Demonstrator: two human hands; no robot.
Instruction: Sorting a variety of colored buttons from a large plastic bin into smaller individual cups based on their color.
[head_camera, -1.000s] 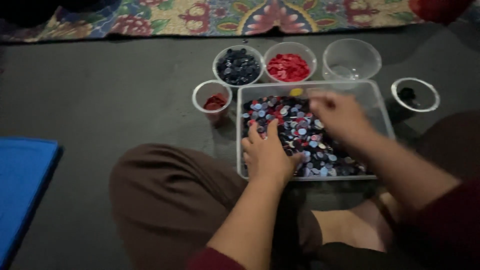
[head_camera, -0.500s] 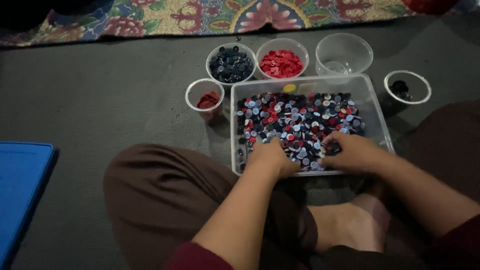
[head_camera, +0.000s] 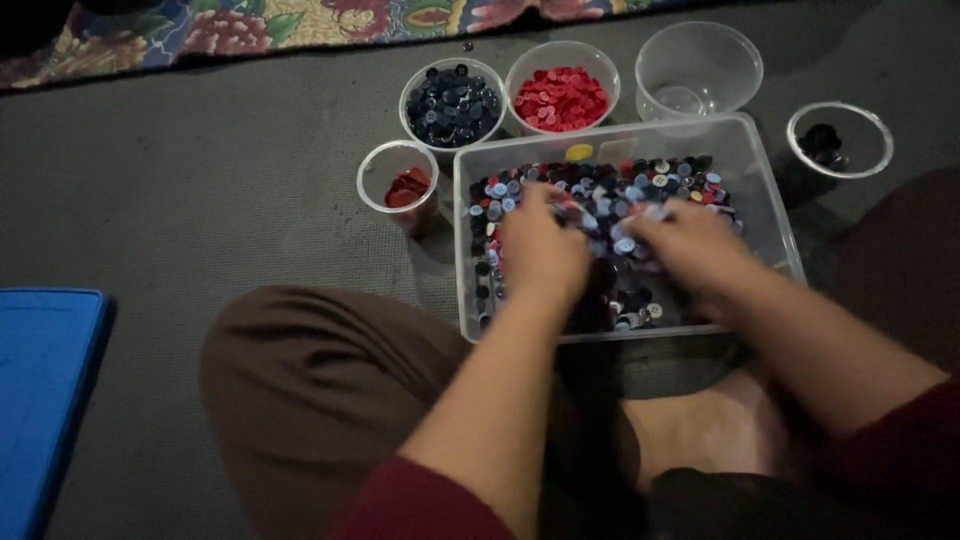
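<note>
A clear rectangular bin (head_camera: 772, 222) on the grey floor holds several mixed buttons (head_camera: 690, 180) in blue, red, black and white. Both my hands are inside it, palms down on the pile. My left hand (head_camera: 540, 250) lies over the bin's left half and my right hand (head_camera: 690, 245) over the middle. Their fingertips nearly meet around a small heap of buttons. The fingers are blurred and partly buried, so I cannot tell what either hand holds.
Behind the bin stand a cup of dark blue buttons (head_camera: 452, 100), a cup of red buttons (head_camera: 560, 97) and an empty clear cup (head_camera: 698, 68). A small cup with dark red buttons (head_camera: 400, 185) is left, one with black buttons (head_camera: 835, 140) right. Blue mat (head_camera: 45, 380) far left.
My hands went from the bin's near edge back up to the middle of the pile and drew closer together. The view has tilted slightly.
</note>
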